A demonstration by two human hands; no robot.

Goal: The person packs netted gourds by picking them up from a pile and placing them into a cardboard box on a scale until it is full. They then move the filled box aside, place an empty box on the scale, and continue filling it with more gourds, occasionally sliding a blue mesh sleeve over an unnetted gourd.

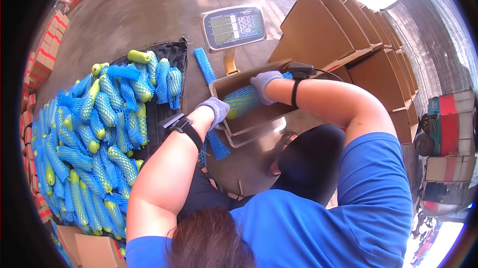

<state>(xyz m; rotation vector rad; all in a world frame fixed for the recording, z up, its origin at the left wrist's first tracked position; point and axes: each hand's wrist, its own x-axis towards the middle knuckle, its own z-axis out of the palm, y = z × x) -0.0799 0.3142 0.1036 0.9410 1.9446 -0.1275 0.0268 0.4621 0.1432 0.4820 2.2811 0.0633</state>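
Note:
A cardboard box (pixel 251 124) sits on the scale, its top open. Inside it lies a long green gourd in a blue foam net (pixel 243 101). My right hand (pixel 265 86), in a light grey glove, reaches into the box with its fingers curled over the gourd. At the box's left wall is my left hand (pixel 217 110), gloved too, its fingers closed over the rim close to the gourd's end. To the left, several netted gourds (pixel 102 133) are heaped on a dark cloth (pixel 167 64).
The scale's display (pixel 234 28) stands just beyond the box. Large open cartons (pixel 328 31) are nested at the right. Loose blue net sleeves (pixel 204 64) lie beside the box. Stacked boxes (pixel 50 49) line the far left; another carton (pixel 97 249) stands at the lower left.

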